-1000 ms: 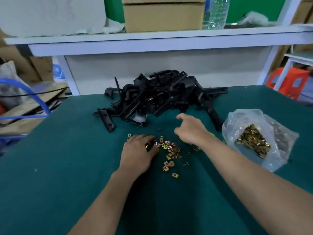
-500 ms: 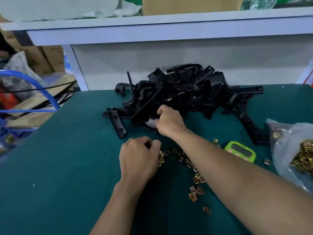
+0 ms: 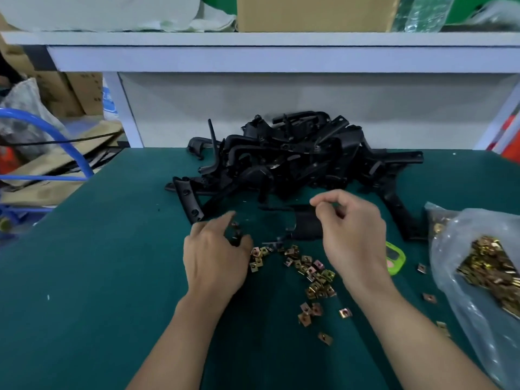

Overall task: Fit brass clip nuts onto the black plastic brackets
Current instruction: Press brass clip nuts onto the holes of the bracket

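A heap of black plastic brackets (image 3: 295, 159) lies at the far middle of the green table (image 3: 84, 277). Loose brass clip nuts (image 3: 315, 271) are scattered between my hands. My right hand (image 3: 354, 240) is just in front of the heap, fingers curled, and grips one blurred black bracket (image 3: 305, 225) that sticks out to its left. My left hand (image 3: 216, 257) rests on the table left of the nuts. Its curled fingers pinch a few small clip nuts (image 3: 236, 236), which are partly hidden.
A clear plastic bag (image 3: 464, 299) full of brass clip nuts lies at the right edge. A small green timer (image 3: 395, 257) sits behind my right wrist. A white shelf (image 3: 253, 60) with a cardboard box (image 3: 309, 12) overhangs the far edge. Blue tubing (image 3: 70, 147) and clutter lie off the table's left.
My right hand has drawn back from the heap toward me with a black bracket in it. My left hand has stayed by the loose nuts, its fingers a little more spread.
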`<action>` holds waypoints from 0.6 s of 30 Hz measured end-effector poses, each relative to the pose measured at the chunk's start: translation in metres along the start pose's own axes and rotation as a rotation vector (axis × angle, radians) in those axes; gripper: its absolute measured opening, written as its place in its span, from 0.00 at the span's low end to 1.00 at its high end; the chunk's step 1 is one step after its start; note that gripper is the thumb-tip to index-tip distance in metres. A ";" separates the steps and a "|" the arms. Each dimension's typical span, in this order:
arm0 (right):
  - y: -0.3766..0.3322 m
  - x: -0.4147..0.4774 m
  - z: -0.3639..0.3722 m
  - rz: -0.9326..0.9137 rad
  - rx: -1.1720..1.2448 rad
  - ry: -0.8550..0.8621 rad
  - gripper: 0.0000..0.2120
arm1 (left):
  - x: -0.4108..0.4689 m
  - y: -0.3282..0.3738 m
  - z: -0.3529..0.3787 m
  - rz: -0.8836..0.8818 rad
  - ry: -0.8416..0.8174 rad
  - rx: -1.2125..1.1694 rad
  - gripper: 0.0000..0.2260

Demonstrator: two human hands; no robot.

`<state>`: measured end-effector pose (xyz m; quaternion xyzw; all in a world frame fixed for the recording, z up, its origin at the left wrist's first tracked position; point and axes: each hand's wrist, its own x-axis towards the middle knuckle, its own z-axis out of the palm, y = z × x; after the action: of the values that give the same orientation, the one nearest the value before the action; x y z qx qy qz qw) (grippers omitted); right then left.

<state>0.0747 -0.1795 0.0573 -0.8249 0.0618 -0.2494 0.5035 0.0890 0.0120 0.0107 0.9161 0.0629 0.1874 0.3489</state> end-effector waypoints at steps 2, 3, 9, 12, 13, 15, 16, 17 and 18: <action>0.003 -0.017 -0.011 0.028 0.081 0.014 0.10 | -0.009 0.008 -0.003 0.178 -0.063 -0.043 0.37; 0.003 -0.023 -0.015 0.065 0.177 0.003 0.09 | -0.016 0.013 -0.001 0.290 -0.118 -0.046 0.40; 0.005 -0.036 -0.038 0.029 0.585 -0.191 0.20 | -0.052 0.042 0.001 0.445 0.022 -0.331 0.18; 0.008 -0.036 -0.052 -0.096 0.339 -0.171 0.25 | -0.052 0.054 -0.016 0.207 -0.008 -0.628 0.08; 0.008 -0.037 -0.053 -0.152 0.149 -0.162 0.29 | -0.052 0.057 -0.020 0.146 -0.025 -0.766 0.09; 0.006 -0.043 -0.048 -0.254 -0.148 -0.172 0.38 | -0.052 0.065 -0.026 0.029 -0.090 -0.990 0.11; 0.005 -0.046 -0.043 -0.295 -0.294 -0.176 0.40 | -0.053 0.067 -0.028 -0.033 -0.136 -1.062 0.12; 0.006 -0.049 -0.038 -0.327 -0.465 -0.158 0.42 | -0.053 0.069 -0.028 -0.096 -0.184 -1.109 0.13; 0.008 -0.050 -0.035 -0.346 -0.640 -0.116 0.41 | -0.052 0.069 -0.028 -0.156 -0.232 -1.138 0.14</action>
<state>0.0156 -0.1934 0.0461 -0.9517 -0.0323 -0.2515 0.1731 0.0292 -0.0350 0.0596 0.5920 -0.0191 0.0638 0.8032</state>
